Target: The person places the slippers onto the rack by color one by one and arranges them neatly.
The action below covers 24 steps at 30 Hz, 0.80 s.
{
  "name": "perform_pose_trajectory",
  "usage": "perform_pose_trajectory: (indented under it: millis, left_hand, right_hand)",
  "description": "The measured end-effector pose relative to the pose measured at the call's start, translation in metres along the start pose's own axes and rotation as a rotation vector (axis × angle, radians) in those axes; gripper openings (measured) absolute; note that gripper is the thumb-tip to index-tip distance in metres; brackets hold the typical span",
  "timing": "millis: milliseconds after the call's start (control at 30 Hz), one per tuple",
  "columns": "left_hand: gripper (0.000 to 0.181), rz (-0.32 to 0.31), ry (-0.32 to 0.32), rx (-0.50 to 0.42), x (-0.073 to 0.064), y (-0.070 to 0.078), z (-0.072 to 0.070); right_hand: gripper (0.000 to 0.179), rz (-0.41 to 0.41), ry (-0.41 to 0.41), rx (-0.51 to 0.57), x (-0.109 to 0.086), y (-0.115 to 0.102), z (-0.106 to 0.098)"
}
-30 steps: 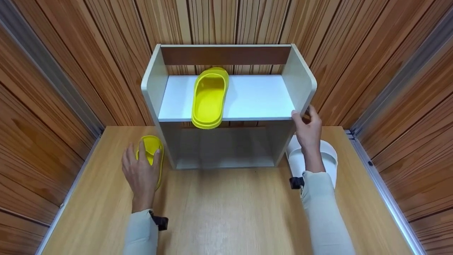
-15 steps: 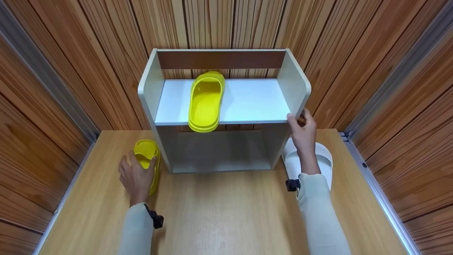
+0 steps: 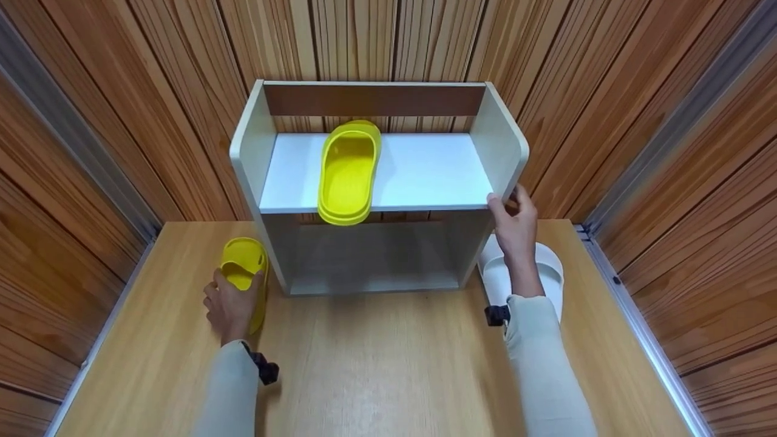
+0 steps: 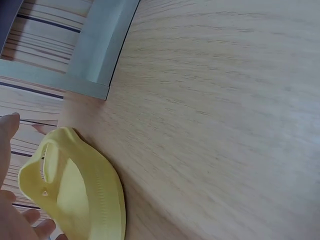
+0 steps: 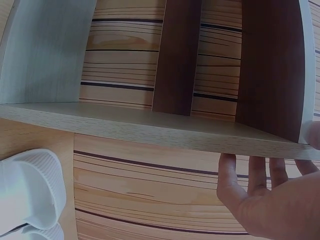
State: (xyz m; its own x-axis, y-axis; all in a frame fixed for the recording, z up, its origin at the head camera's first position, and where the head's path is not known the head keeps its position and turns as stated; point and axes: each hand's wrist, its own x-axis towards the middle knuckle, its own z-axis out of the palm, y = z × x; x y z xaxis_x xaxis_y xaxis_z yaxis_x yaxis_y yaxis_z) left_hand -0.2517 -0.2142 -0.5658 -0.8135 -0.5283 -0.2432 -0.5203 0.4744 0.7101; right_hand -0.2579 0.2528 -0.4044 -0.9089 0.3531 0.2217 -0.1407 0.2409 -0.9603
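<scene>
In the head view, a yellow clog [image 3: 241, 250] stands on the tabletop left of a small two-tier shelf [image 3: 364, 291]. My left hand [image 3: 234, 306] is over the clog's near part, thumb on its right and fingers on its left. The left wrist view shows the fingers [image 4: 45, 227] beside the clog's wall and the thumb [image 4: 6, 132] spread away from it. My right hand [image 3: 517, 233] grips the shelf's right side panel, thumb at the front edge, fingers [image 5: 257, 172] against the outer face. A second yellow clog [image 3: 346, 182] rests on the shelf's white upper board, overhanging its front edge.
White footwear [image 3: 549, 273] lies on the table right of the shelf, partly behind my right forearm. Wood-plank walls [image 3: 680, 182] close in the back and sides. Metal strips [image 3: 643, 340] run along the table's side edges.
My left hand has drawn back along the clog toward its near end, fingers bending more. My right hand keeps its grip on the panel. The head view has shifted slightly.
</scene>
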Motion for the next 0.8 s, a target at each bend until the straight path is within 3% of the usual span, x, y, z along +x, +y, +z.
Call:
perform_pose_trajectory:
  millis: [333, 533, 800]
  left_hand:
    - [0.103, -0.049, -0.02, 0.01, 0.014, 0.005, 0.001]
    - [0.092, -0.065, -0.024, 0.026, 0.019, 0.003, 0.002]
    - [0.093, -0.073, -0.033, 0.014, 0.027, 0.008, 0.0]
  right_hand:
    - [0.059, 0.001, -0.014, 0.018, -0.004, -0.008, -0.001]
    - [0.058, 0.047, -0.036, 0.021, -0.002, -0.009, -0.002]
    - [0.059, -0.006, -0.04, 0.02, 0.002, -0.002, -0.004]
